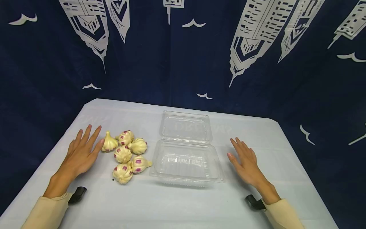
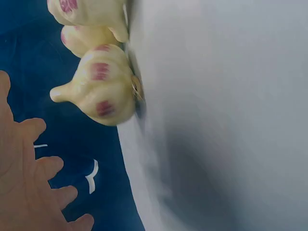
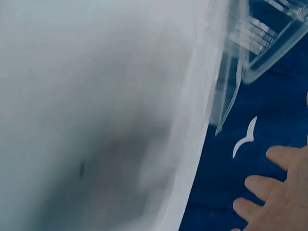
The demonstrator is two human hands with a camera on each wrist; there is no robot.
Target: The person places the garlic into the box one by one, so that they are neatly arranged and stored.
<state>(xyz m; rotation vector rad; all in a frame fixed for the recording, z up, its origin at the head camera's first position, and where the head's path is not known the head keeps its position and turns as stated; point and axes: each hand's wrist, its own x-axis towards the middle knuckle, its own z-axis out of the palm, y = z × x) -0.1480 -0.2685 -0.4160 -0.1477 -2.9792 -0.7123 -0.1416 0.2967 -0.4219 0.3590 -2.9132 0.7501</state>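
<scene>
Several garlic bulbs (image 1: 123, 154), cream with purple patches, lie in a loose cluster on the left half of the table. My left hand (image 1: 81, 156) is just left of them, fingers spread and holding nothing; its thumb is near the plain bulb (image 1: 109, 142). In the left wrist view, one garlic bulb (image 2: 103, 86) shows close up beside the hand (image 2: 29, 178). A clear plastic clamshell box (image 1: 187, 160) lies unfolded right of the bulbs, its lid (image 1: 186, 126) toward the back. Right of the box, my right hand (image 1: 246, 163) is extended with nothing in it.
The table (image 1: 177, 206) has a white cover with cut-looking back corners. Behind it hangs a dark blue curtain (image 1: 171, 63) with white building prints. A black wrist device (image 1: 77, 195) sits at the left wrist, another black device (image 1: 255, 202) at the right.
</scene>
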